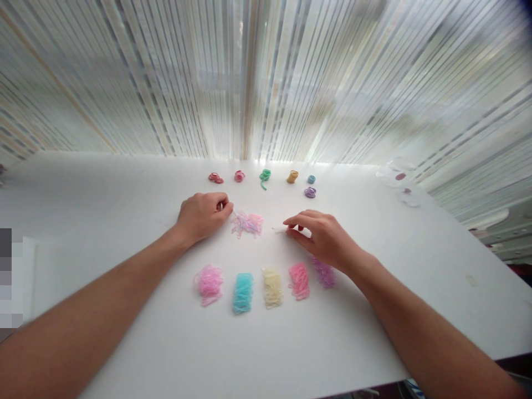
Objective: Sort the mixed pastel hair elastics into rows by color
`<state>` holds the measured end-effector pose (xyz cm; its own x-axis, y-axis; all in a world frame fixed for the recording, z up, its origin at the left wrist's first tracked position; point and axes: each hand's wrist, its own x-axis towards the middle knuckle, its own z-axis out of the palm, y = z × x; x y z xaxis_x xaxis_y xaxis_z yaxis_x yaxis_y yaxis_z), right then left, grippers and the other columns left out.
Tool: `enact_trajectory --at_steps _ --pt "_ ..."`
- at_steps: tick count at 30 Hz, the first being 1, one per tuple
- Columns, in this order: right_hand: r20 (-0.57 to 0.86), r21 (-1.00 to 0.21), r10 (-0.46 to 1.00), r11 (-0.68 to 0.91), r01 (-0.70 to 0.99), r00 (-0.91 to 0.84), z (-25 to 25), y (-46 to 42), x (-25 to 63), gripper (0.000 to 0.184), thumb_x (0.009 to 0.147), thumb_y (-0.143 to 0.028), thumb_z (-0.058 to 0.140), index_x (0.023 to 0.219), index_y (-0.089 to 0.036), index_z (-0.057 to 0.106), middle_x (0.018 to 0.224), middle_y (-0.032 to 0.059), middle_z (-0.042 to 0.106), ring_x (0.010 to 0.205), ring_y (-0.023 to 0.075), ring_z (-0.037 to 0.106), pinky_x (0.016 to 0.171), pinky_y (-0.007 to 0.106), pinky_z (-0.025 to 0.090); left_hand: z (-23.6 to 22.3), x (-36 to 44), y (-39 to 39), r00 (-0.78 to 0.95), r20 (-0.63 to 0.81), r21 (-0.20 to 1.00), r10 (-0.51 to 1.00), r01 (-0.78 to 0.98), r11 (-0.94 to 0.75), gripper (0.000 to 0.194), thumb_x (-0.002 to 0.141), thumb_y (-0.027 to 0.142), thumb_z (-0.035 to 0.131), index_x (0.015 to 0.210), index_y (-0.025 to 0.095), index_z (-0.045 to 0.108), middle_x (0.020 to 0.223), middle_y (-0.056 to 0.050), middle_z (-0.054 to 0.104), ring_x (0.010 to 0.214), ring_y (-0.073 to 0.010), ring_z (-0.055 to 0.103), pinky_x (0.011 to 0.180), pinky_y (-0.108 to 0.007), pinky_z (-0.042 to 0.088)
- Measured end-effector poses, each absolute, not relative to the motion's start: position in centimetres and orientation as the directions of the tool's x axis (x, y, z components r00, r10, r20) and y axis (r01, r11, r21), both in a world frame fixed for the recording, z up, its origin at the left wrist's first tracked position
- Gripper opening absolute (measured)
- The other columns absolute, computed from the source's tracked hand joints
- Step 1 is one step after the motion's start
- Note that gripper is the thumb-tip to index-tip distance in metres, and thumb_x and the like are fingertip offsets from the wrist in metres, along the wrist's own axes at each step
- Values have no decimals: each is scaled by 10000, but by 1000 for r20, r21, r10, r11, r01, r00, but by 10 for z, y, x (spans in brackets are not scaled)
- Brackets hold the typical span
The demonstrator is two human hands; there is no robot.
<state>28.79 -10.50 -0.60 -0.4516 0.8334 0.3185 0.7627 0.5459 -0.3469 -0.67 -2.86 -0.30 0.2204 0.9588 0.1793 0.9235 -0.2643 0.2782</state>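
Observation:
My left hand (205,213) rests on the white table with its fingers curled in and the thumb against them; whether anything is inside is hidden. Just beside its thumb lies a loose pile of pale pink and lilac bands (247,223). To the right of that pile, my right hand (318,233) pinches a thin pale rubber band (279,229) between thumb and fingers. Nearer to me is a row of bundled bands: pink-lilac (210,285), blue (243,293), cream (272,288), coral pink (300,281) and purple (323,272), the last partly under my right hand.
Along the back lie small coils in red (215,178), pink (239,176), green (265,177), yellow (292,176), blue (311,179) and purple (310,192). Clear round discs (400,176) sit at the back right. A string curtain (249,83) hangs behind the table (199,354).

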Motion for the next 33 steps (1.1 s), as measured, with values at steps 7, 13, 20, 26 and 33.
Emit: enact_trajectory --at_steps 7,13,20,26,33 --pt "249 -554 919 393 734 -305 -10 -99 291 105 916 -243 702 928 -202 798 904 54 729 739 163 643 698 301 506 -4 -6 -28 223 178 279 958 923 -266 317 919 435 492 802 244 716 818 -33 757 760 -227 640 626 -339 293" --pt "212 -606 924 379 699 -317 -12 -97 290 115 915 -267 700 921 -206 797 885 42 696 705 146 601 684 295 484 -4 -7 -28 226 180 273 957 923 -270 326 925 443 489 809 245 720 824 -35 762 764 -230 648 626 -342 299" --pt "195 -621 918 387 682 -344 -13 -95 286 98 921 -230 684 900 -193 772 883 39 682 699 139 590 681 285 472 -3 -6 -29 219 175 281 960 923 -262 323 913 451 482 805 247 709 820 -38 750 763 -234 637 631 -343 296" --pt "204 -614 907 412 674 -368 -14 -94 287 95 929 -225 666 888 -193 746 880 40 681 709 145 587 674 283 465 -3 -6 -28 219 178 272 959 926 -262 329 909 456 478 808 245 709 824 -45 748 764 -239 632 632 -348 291" --pt "200 -607 914 398 688 -352 -9 -101 288 100 936 -216 648 878 -200 728 861 34 677 695 143 571 637 277 448 -2 -6 -29 218 176 276 960 925 -261 350 900 475 472 822 244 723 814 -55 736 753 -239 614 647 -348 308"
